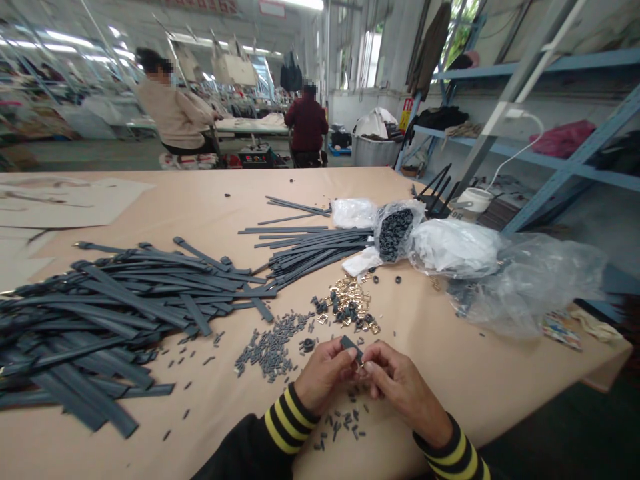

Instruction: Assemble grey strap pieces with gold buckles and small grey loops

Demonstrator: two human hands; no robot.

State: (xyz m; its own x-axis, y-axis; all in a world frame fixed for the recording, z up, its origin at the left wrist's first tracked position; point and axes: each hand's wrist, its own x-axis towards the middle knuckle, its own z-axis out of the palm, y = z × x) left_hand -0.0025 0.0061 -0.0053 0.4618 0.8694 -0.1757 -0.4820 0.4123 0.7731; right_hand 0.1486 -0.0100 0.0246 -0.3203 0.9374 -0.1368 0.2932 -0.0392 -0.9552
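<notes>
My left hand (323, 375) pinches a dark grey strap (351, 347) between thumb and fingers, its end pointing up and away from me. Close on the right, my right hand (395, 380) has its fingertips pressed together at the near end of the strap, where a small metallic bit shows; its exact form is hidden by the fingers. Just beyond the hands lies a pile of gold buckles (350, 297) mixed with dark loops. Many short dark pieces (275, 347) are heaped to the left, and more lie scattered below the hands.
A large heap of dark straps (125, 300) covers the table's left. Thinner strips (315, 253) lie at the centre back. Clear plastic bags (455, 247) and a white container (473, 201) stand at the right, near blue shelves (540, 67). Two people sit beyond the table (200, 193).
</notes>
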